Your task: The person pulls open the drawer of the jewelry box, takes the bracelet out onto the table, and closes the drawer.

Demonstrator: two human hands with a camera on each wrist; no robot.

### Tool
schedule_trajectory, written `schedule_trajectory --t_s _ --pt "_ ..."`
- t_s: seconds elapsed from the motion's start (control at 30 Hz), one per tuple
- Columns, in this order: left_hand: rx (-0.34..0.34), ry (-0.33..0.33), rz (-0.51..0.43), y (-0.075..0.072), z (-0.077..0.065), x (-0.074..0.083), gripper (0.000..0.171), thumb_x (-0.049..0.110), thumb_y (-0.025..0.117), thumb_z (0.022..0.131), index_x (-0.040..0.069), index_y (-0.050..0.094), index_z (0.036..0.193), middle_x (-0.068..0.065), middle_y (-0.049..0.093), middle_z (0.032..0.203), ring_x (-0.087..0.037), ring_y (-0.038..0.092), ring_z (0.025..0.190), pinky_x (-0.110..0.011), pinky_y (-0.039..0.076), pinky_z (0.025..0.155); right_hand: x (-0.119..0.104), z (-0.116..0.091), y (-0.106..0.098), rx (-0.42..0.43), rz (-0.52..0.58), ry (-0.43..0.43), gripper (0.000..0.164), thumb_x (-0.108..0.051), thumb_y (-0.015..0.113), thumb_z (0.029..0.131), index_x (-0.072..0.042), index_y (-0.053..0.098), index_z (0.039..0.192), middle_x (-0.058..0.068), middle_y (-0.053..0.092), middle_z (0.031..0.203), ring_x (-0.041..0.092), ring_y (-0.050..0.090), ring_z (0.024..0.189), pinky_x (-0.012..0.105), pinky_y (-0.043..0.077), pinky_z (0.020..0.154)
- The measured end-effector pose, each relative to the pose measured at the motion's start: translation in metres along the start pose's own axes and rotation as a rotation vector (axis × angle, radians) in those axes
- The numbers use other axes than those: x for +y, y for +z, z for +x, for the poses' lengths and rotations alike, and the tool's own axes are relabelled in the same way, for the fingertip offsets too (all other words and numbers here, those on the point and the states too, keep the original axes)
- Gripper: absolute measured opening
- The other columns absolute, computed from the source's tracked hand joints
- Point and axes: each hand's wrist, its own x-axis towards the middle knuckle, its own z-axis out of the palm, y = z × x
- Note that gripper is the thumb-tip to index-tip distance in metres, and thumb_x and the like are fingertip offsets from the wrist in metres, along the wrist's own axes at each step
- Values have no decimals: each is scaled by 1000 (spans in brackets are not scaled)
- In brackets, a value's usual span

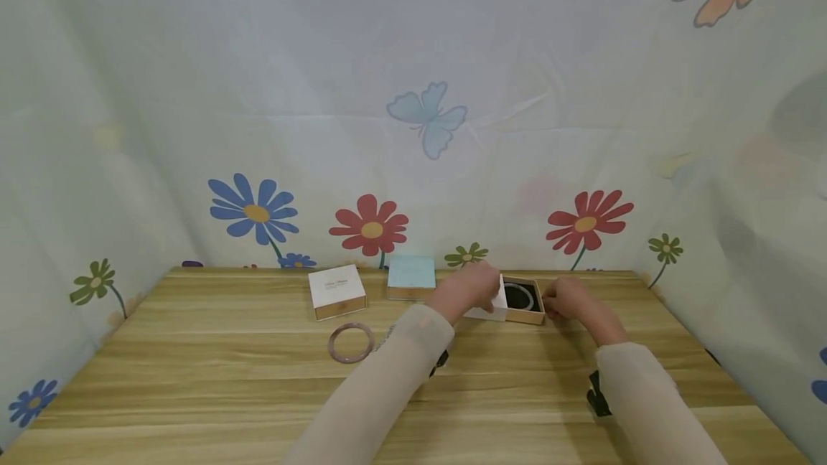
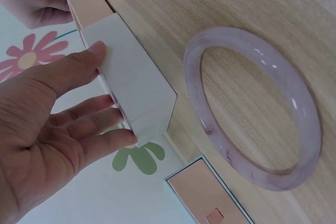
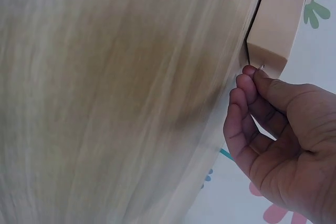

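Observation:
A white slide-out gift box (image 2: 137, 77) stands at the back right of the table with its tan drawer (image 1: 526, 317) partly out to the right. My left hand (image 1: 469, 288) grips its white outer sleeve (image 1: 494, 309), thumb on one side and fingers on the other. At the drawer's end my right hand (image 3: 283, 145) pinches a small tab (image 3: 261, 67) between thumb and fingertip. Inside the drawer, on black padding, lies a pale bangle (image 1: 532, 298). The left wrist view shows a pinkish-lilac bangle (image 2: 311, 119) flat on the table, apart from both hands.
Another white box (image 1: 337, 285) and a light blue box (image 1: 411, 273) stand along the table's back edge. Beside the lilac bangle, a dark-marked item (image 1: 388, 336) is mostly hidden behind my left sleeve. A flower-printed curtain (image 1: 310, 128) hangs right behind the table (image 1: 226, 379).

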Motion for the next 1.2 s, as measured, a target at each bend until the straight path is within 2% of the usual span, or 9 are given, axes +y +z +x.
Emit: schedule_trajectory --t_s 0.17,0.4,0.67,0.9,1.03,1.2 --pt "4 5 18 4 4 -2 26 29 80 90 14 75 110 4 73 109 -9 68 91 -22 54 75 0 -2 -1 -5 23 7 26 -3 59 99 -3 70 76 2 63 64 11 54 59 29 47 59" --pt "-2 -4 1 0 2 -1 28 29 80 90 14 75 114 4 72 110 -9 68 94 -22 54 76 2 -4 -4 6 -15 5 24 -3 60 99 -3 71 77 3 63 64 12 54 59 29 46 60" --pt "-1 -1 -11 0 4 -1 23 28 80 90 13 76 105 4 72 100 -7 64 80 -22 53 71 7 -2 0 6 -12 26 25 -6 59 99 -6 71 77 1 62 64 12 53 60 29 46 61" --pt "0 1 -14 -2 3 1 23 28 80 90 13 76 107 4 72 103 -8 66 85 -23 53 73 11 0 1 -1 4 39 28 -6 58 100 -6 70 75 0 62 64 12 54 60 29 46 60" --pt "5 -6 -25 -2 3 1 22 27 81 89 13 76 104 4 72 101 -8 66 85 -23 53 73 10 -1 4 28 -19 33 25 -6 59 100 -5 73 79 1 63 68 15 54 63 31 47 61" --pt "-7 -17 -50 -1 3 -1 23 25 81 89 13 75 107 3 72 105 -10 67 90 -23 54 75 8 -2 7 104 -40 31 16 -5 63 98 -1 78 94 5 67 81 19 55 71 36 50 67"
